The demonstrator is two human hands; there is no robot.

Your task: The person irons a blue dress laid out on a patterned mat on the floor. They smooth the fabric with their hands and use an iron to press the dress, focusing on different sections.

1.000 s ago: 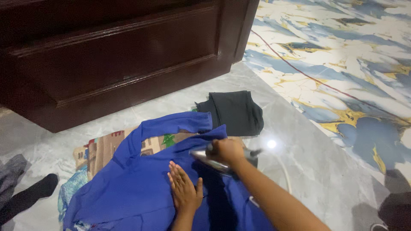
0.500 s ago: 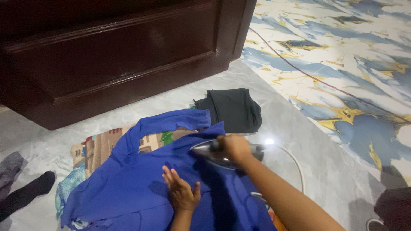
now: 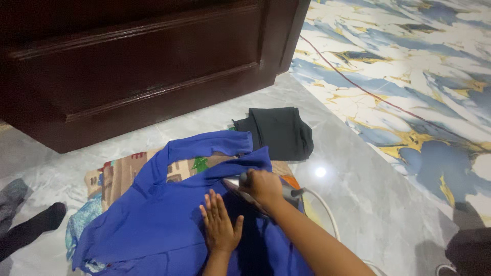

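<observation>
Right grip (image 3: pixel 264 186) clenched on the iron's (image 3: pixel 286 193) handle, pressing it onto the blue shirt (image 3: pixel 163 225) spread over a patterned cloth (image 3: pixel 120 176) on the grey floor (image 3: pixel 368 194). Left hand (image 3: pixel 221 226) lies flat and released on the shirt, just left of the iron. Folded black garment (image 3: pixel 280 132) sits farther off, near the dark wooden door (image 3: pixel 133 66).

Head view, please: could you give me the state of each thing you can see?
Blue garment: spread out, creased.
Iron: on the garment, gripped by its handle.
Right hand: closed on the iron.
Left hand: flat, fingers spread, on the garment.
Black cloth: folded, on the floor.
Patterned cloth: under the garment.
</observation>
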